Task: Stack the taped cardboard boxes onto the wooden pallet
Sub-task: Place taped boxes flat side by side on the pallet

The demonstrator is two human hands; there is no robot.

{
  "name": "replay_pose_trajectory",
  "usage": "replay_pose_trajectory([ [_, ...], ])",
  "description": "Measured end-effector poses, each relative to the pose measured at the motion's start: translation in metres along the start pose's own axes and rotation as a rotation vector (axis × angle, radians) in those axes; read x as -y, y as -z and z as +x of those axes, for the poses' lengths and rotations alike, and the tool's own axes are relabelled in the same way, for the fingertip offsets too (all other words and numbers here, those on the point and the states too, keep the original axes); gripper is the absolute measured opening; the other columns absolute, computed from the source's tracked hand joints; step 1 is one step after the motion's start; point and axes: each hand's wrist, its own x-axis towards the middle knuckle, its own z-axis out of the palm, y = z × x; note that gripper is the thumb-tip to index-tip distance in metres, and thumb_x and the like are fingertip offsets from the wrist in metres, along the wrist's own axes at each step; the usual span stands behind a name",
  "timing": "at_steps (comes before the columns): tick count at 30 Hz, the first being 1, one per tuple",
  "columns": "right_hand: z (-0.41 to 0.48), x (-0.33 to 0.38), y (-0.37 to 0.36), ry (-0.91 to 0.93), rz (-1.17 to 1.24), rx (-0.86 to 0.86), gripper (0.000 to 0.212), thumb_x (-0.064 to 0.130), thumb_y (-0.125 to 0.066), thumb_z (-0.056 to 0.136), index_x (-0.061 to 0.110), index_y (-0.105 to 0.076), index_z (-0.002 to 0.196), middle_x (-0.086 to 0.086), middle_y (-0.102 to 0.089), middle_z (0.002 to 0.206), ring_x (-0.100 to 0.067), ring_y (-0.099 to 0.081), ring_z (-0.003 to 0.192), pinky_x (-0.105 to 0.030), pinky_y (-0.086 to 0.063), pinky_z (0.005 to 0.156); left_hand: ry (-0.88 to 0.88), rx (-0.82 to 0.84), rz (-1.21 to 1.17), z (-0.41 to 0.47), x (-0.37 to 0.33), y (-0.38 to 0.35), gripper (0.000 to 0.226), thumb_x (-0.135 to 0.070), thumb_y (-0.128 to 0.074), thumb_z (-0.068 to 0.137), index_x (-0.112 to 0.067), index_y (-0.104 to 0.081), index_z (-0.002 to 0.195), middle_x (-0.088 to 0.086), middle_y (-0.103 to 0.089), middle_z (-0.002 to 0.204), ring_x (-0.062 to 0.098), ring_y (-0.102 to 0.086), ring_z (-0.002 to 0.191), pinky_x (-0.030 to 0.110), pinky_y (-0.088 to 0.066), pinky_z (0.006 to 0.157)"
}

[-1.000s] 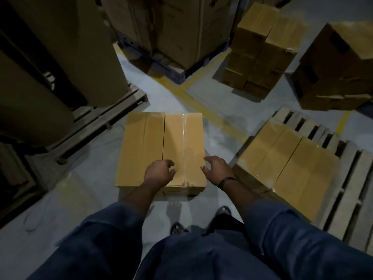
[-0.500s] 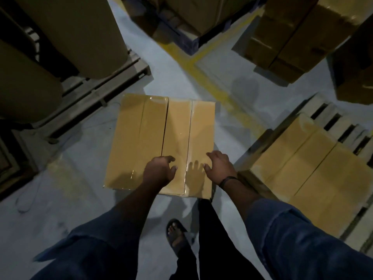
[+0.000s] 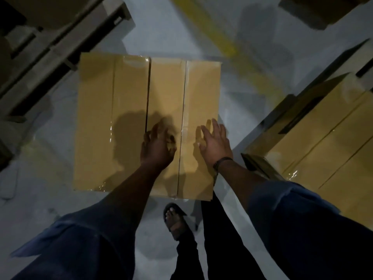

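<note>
Left hand [image 3: 157,146] – hovered over the near half of the right floor box [image 3: 167,87], fingers loosely bent and smeared by blur, nothing in its hold. Whether it touched the lid I could not tell.

Right hand [image 3: 216,145] – fingers straight and spread over the same box's right edge, empty, dark wristband [image 3: 223,160] at the wrist. Judged: the two hands were set apart on one box to take it by opposite sides for a lift; no grip was made.

The right floor box lay flat on the grey concrete floor [image 3: 181,27], pressed side to side against the left floor box [image 3: 96,118]. Both were plain tan cardboard, shallow and rectangular. Each had a glossy clear tape strip down its centre seam, which caught glints near the bottom edge. Surfaces looked smooth, corners square.

At the right of the frame the stacked boxes [image 3: 323,142] – same tan board, same tape – already sat on the wooden pallet [image 3: 359,57], whose pale slats showed beyond them in the upper right. Judged: the floor pair was placed near it to keep the carry short.

Lower centre: a sandalled foot [image 3: 175,221]. Upper left: a second pallet [image 3: 60,37], blurred. A yellow floor line [image 3: 218,33] ran across the top centre.
</note>
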Motion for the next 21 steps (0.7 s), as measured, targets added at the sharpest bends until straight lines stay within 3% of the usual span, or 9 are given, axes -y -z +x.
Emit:
replay_pose_trajectory([
  [3,0.014,-0.008,-0.015,0.035,-0.012,0.012,0.065,0.038,-0.053,0.102,0.027,-0.024,0.159,-0.006,0.010,0.169,-0.034,0.007,0.155,-0.052,-0.026,0.118,0.018,0.011,0.059,0.019,0.004,-0.014,0.087,-0.046,-0.075,0.087,-0.030,-0.027,0.158,0.006,-0.013,0.169,0.040,-0.017,0.150,0.057,-0.039,0.113],
  [8,0.022,-0.023,-0.036,0.088,-0.033,0.007,0.067,0.028,-0.053,0.104,0.022,-0.020,0.161,-0.012,0.016,0.168,-0.032,0.016,0.155,-0.046,-0.026,0.123,-0.007,-0.028,0.054,0.039,0.009,-0.030,0.090,-0.048,-0.084,0.077,-0.032,-0.033,0.149,0.002,-0.012,0.165,0.045,-0.021,0.145,0.064,-0.040,0.109],
  [15,0.019,-0.031,-0.040,0.049,0.042,-0.034,0.068,0.023,-0.056,0.103,0.026,-0.021,0.161,-0.002,0.021,0.168,-0.024,0.022,0.154,-0.043,-0.025,0.121,0.073,-0.109,0.084,0.045,0.004,-0.041,0.112,-0.066,-0.084,0.067,-0.041,-0.022,0.156,0.008,0.007,0.171,0.049,-0.010,0.149,0.065,-0.024,0.117],
  [21,0.021,-0.028,-0.048,0.066,0.120,-0.054,0.067,0.018,-0.056,0.102,0.026,-0.023,0.161,0.001,0.024,0.167,-0.023,0.026,0.152,-0.044,-0.030,0.118,0.078,-0.074,0.119,0.048,0.000,-0.040,0.123,-0.071,-0.087,0.057,-0.046,-0.019,0.157,0.011,0.009,0.169,0.052,-0.017,0.144,0.064,-0.032,0.111],
])
